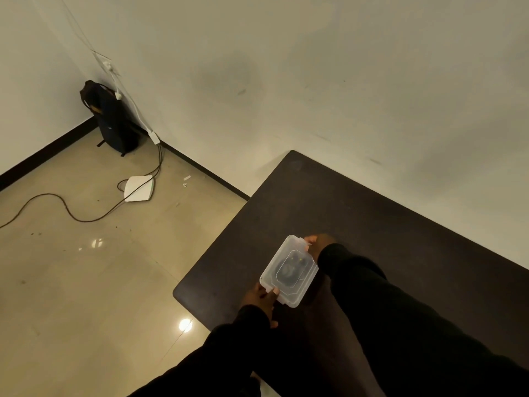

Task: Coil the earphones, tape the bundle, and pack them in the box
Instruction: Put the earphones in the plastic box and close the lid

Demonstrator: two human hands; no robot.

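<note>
The person holds a small translucent plastic box [289, 271] over the near-left part of the dark worktop [372, 224], 1 end in each of the 2 hands. The left hand [262, 300] sits at the box's 7 o'clock end with a fingertip pressing on the latch tab there; the right hand [317, 246] sits at the 1 o'clock end, fingers curled onto the tab at that end. Gripping both short ends this way probably lets the person squeeze the clips shut while keeping the lid level. The lid is on, frosted and clear enough to show a dark bundle, likely the coiled earphones [289, 270], lying in the middle of the box; whether tape wraps it cannot be told through the plastic. Whether the box rests on the worktop or hovers just above it is unclear. Judging by this, packing is nearly finished.
</note>
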